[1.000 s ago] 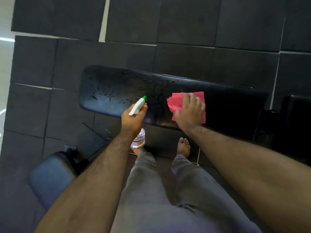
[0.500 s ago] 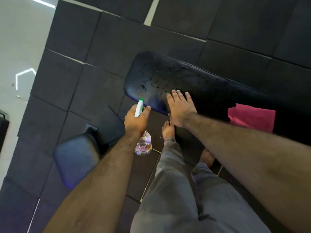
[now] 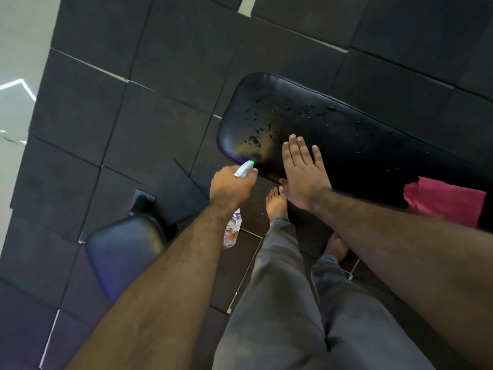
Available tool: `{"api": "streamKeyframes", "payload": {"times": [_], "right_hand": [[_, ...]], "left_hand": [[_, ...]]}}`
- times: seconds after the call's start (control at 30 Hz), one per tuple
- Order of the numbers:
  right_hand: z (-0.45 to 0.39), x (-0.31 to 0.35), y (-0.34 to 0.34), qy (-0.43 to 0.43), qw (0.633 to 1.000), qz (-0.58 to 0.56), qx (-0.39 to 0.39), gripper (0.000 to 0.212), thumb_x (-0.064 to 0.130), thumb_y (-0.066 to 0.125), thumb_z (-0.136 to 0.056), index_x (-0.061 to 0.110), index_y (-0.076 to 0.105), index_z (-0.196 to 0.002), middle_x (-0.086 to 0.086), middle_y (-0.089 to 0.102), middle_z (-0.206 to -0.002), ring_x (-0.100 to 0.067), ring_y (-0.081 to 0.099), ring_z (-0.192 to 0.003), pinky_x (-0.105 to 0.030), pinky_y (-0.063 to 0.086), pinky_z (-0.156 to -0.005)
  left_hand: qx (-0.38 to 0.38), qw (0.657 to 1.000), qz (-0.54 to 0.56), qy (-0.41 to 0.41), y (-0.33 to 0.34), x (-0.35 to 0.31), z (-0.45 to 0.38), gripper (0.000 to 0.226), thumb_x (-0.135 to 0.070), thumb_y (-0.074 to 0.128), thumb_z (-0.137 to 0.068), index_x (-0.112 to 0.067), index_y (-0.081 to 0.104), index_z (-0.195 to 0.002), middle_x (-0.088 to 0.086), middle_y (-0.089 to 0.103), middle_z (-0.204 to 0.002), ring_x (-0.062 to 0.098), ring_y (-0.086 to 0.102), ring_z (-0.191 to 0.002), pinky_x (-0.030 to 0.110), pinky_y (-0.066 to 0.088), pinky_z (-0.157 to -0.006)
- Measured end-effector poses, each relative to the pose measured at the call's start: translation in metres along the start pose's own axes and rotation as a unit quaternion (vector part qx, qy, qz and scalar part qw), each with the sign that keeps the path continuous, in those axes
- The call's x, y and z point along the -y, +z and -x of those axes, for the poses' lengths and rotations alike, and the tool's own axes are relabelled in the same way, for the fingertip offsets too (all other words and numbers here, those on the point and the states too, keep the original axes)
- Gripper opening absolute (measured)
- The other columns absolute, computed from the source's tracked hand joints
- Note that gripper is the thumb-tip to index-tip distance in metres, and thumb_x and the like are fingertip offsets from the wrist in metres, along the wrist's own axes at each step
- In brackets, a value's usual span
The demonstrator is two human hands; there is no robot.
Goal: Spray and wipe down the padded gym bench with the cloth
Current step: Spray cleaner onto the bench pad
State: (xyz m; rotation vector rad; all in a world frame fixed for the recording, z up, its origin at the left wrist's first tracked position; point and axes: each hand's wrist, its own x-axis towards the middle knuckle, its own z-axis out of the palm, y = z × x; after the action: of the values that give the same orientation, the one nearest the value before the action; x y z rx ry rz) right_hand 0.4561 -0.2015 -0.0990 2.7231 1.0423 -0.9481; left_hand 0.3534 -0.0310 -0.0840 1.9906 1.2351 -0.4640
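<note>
The black padded bench (image 3: pixel 360 140) runs from the centre to the right edge, its left end dotted with liquid drops. My left hand (image 3: pixel 230 186) grips a clear spray bottle (image 3: pixel 233 228) with a white and green nozzle that points at the bench's near left corner. My right hand (image 3: pixel 302 169) lies flat on the pad's near edge, fingers straight and slightly apart, holding nothing. The pink cloth (image 3: pixel 445 201) lies loose on the bench at the far right, apart from both hands.
Dark rubber floor tiles (image 3: pixel 160 89) surround the bench. A second dark padded seat (image 3: pixel 122 252) stands low at the left, by my left forearm. My bare feet and grey trousers (image 3: pixel 293 303) are beside the bench. Pale floor shows at the far left.
My right hand let go of the pink cloth and moved left along the bench, now resting flat near the wet end. The view swung left; the bottle stays in my left hand.
</note>
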Motion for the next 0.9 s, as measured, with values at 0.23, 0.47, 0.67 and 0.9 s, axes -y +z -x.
{"api": "streamKeyframes", "payload": {"times": [0.23, 0.47, 0.67, 0.9], "right_hand": [[0.001, -0.005, 0.001, -0.011, 1.000, -0.010, 0.009, 0.097, 0.044, 0.051, -0.105, 0.013, -0.017, -0.167, -0.009, -0.025, -0.175, -0.026, -0.022, -0.162, -0.053, -0.004, -0.133], [0.004, -0.020, -0.004, -0.048, 0.999, -0.014, -0.004, 0.090, 0.041, 0.047, -0.107, 0.014, -0.012, -0.169, -0.007, -0.021, -0.177, -0.024, -0.017, -0.164, -0.049, -0.001, -0.134], [0.008, -0.032, -0.003, -0.052, 0.998, -0.029, -0.024, 0.087, 0.042, 0.047, -0.107, 0.013, -0.006, -0.169, -0.007, -0.015, -0.178, -0.024, -0.014, -0.164, -0.049, 0.004, -0.134], [0.034, -0.060, 0.004, 0.041, 0.997, -0.040, -0.047, 0.084, 0.050, 0.044, -0.106, 0.016, 0.001, -0.170, -0.007, -0.008, -0.179, -0.028, -0.008, -0.165, -0.055, 0.004, -0.133]], "left_hand": [[-0.013, 0.999, 0.042, -0.012, -0.019, -0.022, -0.036, 0.047, -0.068, 0.069, -0.082, -0.021, 0.072, -0.080, -0.001, 0.074, -0.076, 0.027, 0.075, -0.079, 0.037, 0.059, -0.068], [-0.052, 0.997, -0.039, 0.045, -0.031, -0.064, -0.083, 0.057, -0.070, 0.071, -0.078, -0.019, 0.084, -0.100, -0.005, 0.067, -0.075, 0.029, 0.075, -0.087, 0.034, 0.053, -0.074], [0.008, 0.991, -0.105, 0.084, -0.028, -0.098, -0.096, 0.054, -0.069, 0.067, -0.084, -0.021, 0.081, -0.105, -0.004, 0.073, -0.086, 0.024, 0.070, -0.086, 0.029, 0.047, -0.067], [0.062, 0.964, -0.186, 0.180, 0.008, -0.155, -0.084, 0.045, -0.063, 0.069, -0.088, -0.018, 0.072, -0.083, -0.001, 0.070, -0.080, 0.030, 0.071, -0.086, 0.034, 0.049, -0.070]]}}
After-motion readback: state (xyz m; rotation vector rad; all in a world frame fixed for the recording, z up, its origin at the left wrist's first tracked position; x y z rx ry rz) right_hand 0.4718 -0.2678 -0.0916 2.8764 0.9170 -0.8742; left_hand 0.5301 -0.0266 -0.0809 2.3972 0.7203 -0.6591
